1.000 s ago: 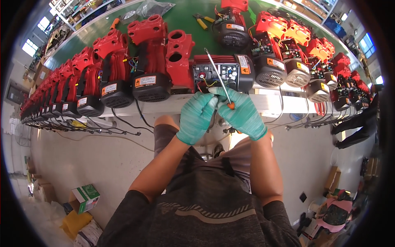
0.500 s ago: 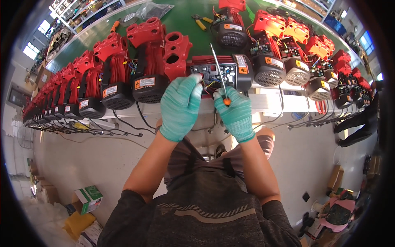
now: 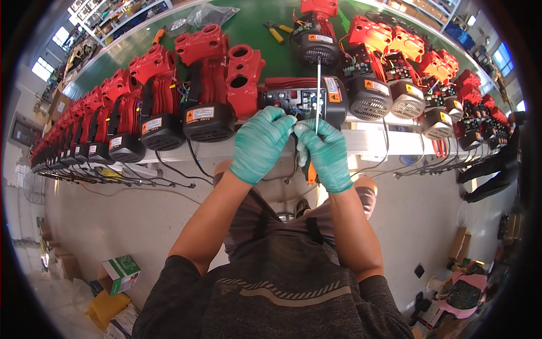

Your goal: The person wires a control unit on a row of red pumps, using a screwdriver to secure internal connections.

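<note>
In front of me a red and black electric pump [image 3: 244, 86] lies on its side at the bench's near edge. Its wiring box is uncovered, with a circuit board [image 3: 310, 101] and some thin wires showing. My left hand [image 3: 261, 146], in a green-and-white glove, pinches at the box's near edge; what its fingertips hold is too small to make out. Close beside it, my gloved right hand [image 3: 328, 158] grips a screwdriver [image 3: 311, 172] by its orange and black handle, the shaft pointing away over the board. Both hands' fingertips nearly meet.
More red pumps [image 3: 155, 85] stand in a row to the left. On the right are several pumps with exposed boards [image 3: 361, 65]. Pliers [image 3: 275, 32], an orange-handled tool [image 3: 158, 36] and a plastic bag [image 3: 212, 15] lie on the green bench top [image 3: 254, 34]. Power cords hang off the front.
The screwdriver has turned: its handle has dropped toward me and its shaft swung right. My left hand has shifted right, bringing its fingertips to those of my right hand.
</note>
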`<state>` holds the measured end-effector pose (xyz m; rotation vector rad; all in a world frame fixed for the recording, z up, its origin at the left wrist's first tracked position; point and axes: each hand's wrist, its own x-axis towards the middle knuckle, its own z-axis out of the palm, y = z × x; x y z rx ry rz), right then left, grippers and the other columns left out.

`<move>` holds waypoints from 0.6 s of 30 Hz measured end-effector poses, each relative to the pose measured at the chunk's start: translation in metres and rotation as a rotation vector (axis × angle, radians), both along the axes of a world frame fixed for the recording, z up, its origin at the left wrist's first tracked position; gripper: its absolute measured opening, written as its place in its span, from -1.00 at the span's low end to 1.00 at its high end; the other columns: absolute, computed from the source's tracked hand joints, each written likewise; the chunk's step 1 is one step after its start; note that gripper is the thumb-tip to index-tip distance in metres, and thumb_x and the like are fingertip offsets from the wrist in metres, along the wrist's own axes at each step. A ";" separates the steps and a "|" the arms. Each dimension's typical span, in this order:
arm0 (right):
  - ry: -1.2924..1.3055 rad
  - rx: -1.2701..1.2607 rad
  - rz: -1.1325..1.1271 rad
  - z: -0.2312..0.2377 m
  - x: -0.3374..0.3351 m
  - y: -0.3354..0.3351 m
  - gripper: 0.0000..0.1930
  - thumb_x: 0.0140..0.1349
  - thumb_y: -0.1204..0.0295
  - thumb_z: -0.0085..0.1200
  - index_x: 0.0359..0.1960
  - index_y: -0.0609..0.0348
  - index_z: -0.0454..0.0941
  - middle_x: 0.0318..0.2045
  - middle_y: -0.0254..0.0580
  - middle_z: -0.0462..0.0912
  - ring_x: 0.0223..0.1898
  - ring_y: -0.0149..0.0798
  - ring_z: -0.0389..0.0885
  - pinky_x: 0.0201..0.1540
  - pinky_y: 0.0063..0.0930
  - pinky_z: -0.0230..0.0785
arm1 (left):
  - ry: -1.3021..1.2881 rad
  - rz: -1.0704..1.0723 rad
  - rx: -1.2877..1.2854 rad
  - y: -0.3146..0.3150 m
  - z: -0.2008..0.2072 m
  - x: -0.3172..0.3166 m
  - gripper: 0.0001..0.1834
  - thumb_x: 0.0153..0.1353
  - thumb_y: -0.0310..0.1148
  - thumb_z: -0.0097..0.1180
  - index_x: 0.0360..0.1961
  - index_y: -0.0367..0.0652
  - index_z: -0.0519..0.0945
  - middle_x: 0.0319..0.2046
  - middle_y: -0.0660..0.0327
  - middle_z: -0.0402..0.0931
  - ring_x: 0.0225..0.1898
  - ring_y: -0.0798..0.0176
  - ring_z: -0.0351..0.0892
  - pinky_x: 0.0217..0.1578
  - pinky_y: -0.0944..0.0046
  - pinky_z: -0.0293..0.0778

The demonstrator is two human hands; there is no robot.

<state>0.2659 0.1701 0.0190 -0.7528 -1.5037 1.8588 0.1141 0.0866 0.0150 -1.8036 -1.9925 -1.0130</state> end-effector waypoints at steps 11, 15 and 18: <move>-0.118 0.499 -0.150 -0.001 0.001 0.002 -0.82 0.41 0.39 0.30 -0.12 0.24 0.63 -0.50 -0.35 0.66 -0.57 -0.55 0.53 -0.42 -0.55 0.47 | 0.083 0.033 0.002 0.004 -0.002 0.002 -0.80 0.19 -0.44 0.35 -0.13 -0.04 0.77 -0.17 0.21 0.65 -0.25 0.13 0.72 -0.30 0.19 0.64; -0.165 0.189 -0.015 0.014 0.001 -0.002 -0.80 0.50 0.34 0.20 -0.24 0.23 0.61 -0.56 -0.35 0.62 -0.64 -0.52 0.50 -0.56 -0.55 0.38 | 0.031 0.028 -0.024 0.000 0.000 0.002 -0.82 0.24 -0.43 0.33 -0.12 -0.09 0.76 -0.19 0.18 0.64 -0.24 0.10 0.70 -0.30 0.15 0.62; -0.062 -0.003 0.017 0.012 0.007 0.000 -0.79 0.51 0.34 0.17 -0.26 0.24 0.60 -0.56 -0.33 0.62 -0.65 -0.50 0.52 -0.61 -0.56 0.38 | -0.133 -0.002 -0.005 -0.002 -0.001 0.004 -0.82 0.24 -0.44 0.32 -0.12 -0.12 0.75 -0.24 0.18 0.63 -0.25 0.08 0.68 -0.28 0.12 0.59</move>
